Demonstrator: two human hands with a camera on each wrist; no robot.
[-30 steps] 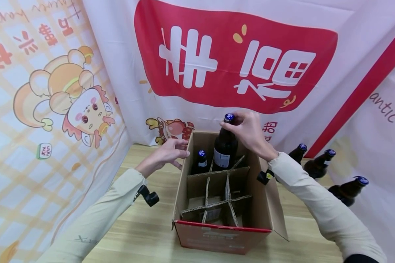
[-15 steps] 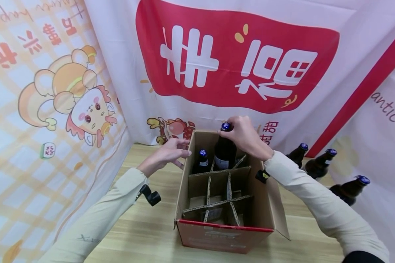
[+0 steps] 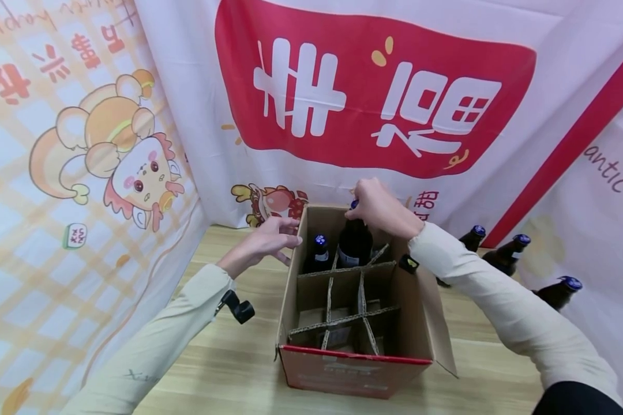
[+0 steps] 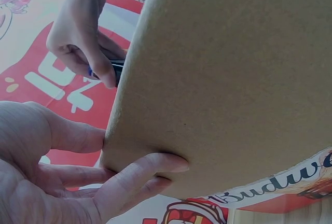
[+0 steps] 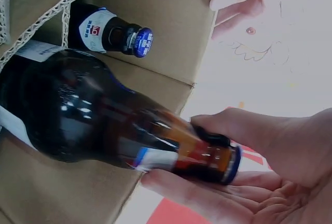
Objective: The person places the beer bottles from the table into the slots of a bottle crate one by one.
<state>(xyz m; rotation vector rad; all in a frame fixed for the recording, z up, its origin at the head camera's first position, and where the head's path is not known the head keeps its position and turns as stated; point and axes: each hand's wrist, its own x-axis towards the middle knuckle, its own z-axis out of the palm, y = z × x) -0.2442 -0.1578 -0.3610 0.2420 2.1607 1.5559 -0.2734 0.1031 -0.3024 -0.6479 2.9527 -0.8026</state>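
Observation:
My right hand [image 3: 381, 208] holds a dark brown beer bottle [image 5: 98, 115] by the neck, thumb on one side and fingers on the other. The bottle's lower part is down in a rear compartment of an open cardboard box [image 3: 355, 374]. Next to it, in the rear-left compartment, stands a smaller-looking bottle [image 5: 119, 35] with a blue cap. My left hand [image 3: 265, 242] grips the box's left rim near the back corner; in the left wrist view its thumb [image 4: 78, 136] is at the rim and other fingers lie against the outer wall.
Corrugated dividers [image 3: 360, 288] split the box into several compartments. On the right stand several capped bottles, one of them nearest me [image 3: 558, 291]. A side flap [image 3: 438, 323] hangs outward. Wooden tabletop [image 3: 228, 357] lies beneath; printed cloths [image 3: 374, 115] hang behind and beside.
The right hand has lowered the bottle further into the rear compartment, and its wrist has turned so the hand covers most of the cap. The left hand stays at the rim.

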